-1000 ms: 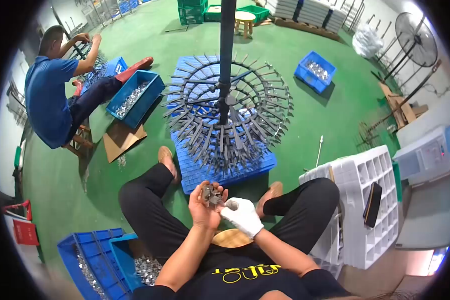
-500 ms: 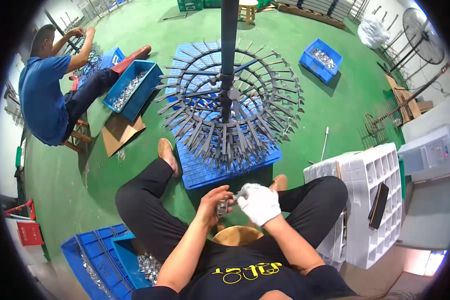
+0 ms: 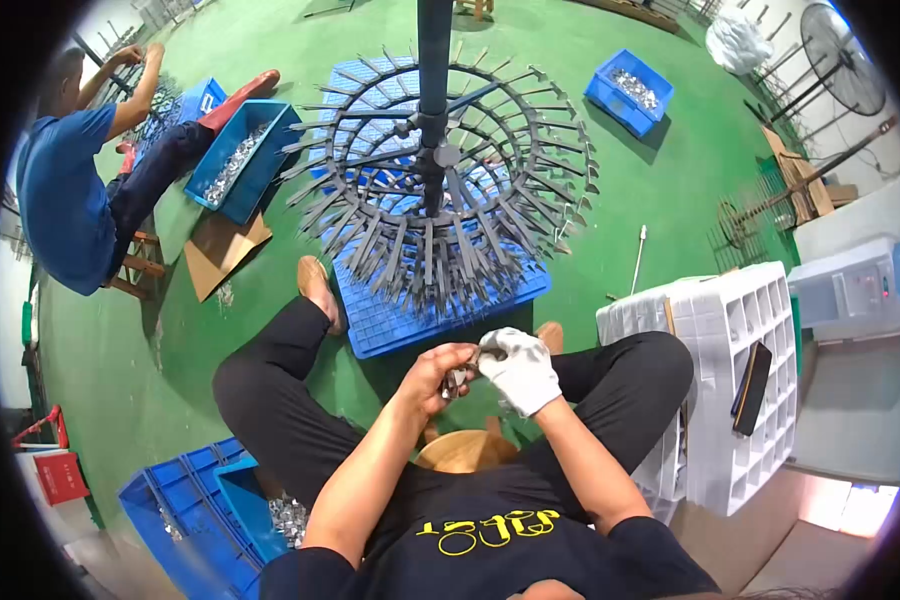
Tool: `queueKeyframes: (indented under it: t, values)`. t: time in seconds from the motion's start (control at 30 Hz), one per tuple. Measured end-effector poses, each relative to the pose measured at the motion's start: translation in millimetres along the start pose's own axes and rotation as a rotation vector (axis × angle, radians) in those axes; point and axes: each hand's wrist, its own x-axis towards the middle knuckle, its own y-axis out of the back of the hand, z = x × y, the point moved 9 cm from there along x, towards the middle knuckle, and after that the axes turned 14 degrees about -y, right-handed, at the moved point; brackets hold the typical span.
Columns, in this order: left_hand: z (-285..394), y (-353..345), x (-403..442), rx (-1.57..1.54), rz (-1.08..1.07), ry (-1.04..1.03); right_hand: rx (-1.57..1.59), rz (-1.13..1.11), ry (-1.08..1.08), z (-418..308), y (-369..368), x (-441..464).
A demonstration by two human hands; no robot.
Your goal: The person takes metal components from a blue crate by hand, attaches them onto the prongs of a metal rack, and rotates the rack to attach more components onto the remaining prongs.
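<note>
My bare left hand [image 3: 432, 378] is curled around several small shiny metal parts [image 3: 456, 380], which show below its fingers. On my right hand [image 3: 522, 372] is a white glove; its fingers are pinched together and meet the left fingertips. Whatever lies in that pinch is mostly covered by the fingers. Both hands are above a round wooden stool [image 3: 466, 450], between my knees. Beyond them stands a round dark metal rack [image 3: 432, 225] on a central pole, with rings of prongs pointing outward.
Beneath the rack is a blue plastic pallet [image 3: 370, 325]. Blue crates of metal parts stand at lower left [image 3: 232, 500], upper left [image 3: 202, 178] and upper right [image 3: 610, 100]. White compartment trays [image 3: 705, 300] are stacked at my right. A person [image 3: 65, 200] sits at far left, arms raised.
My hands have come closer together, the gloved fingers now against the left fingertips. The whole scene has shifted slightly up and left as the head camera moved.
</note>
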Motion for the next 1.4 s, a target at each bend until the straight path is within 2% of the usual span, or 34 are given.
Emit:
queueKeyframes:
  t: [0.17,0.23,0.27,0.3,0.37,0.4,0.47,0.57,0.67,0.83,0.87,1.4]
  values:
    - [10,-17,6,-0.140,0.035,0.007,-0.028,0.087,-0.094,19,26,14]
    - [13,-31,6,-0.170,0.074,0.020,0.024,0.053,-0.248,38,42,22]
    - [14,-39,9,-0.123,0.031,0.008,-0.107,0.171,-0.170,33,57,23]
    - [13,-41,15,-0.104,0.042,-0.002,-0.123,0.133,-0.199,35,62,27]
    - [7,-43,33,-0.065,0.067,-0.030,-0.135,0.192,-0.176,45,67,35]
    - [-2,-33,45,-0.067,0.169,-0.035,-0.174,0.248,-0.152,42,72,37]
    - [-9,-32,60,-0.135,0.217,-0.044,-0.250,0.354,-0.104,32,74,41]
    - [-2,-42,66,-0.130,0.257,-0.118,-0.118,0.457,-0.048,28,73,41]
    - [12,-45,69,-0.033,0.315,-0.255,-0.090,0.479,0.030,39,61,46]
    - [11,-35,79,0.021,0.439,-0.321,-0.152,0.464,0.071,36,54,48]
    - [9,-32,83,0.012,0.451,-0.335,-0.070,0.490,0.123,36,56,47]
    - [13,-37,85,-0.052,0.544,-0.451,-0.158,0.427,0.085,26,51,52]
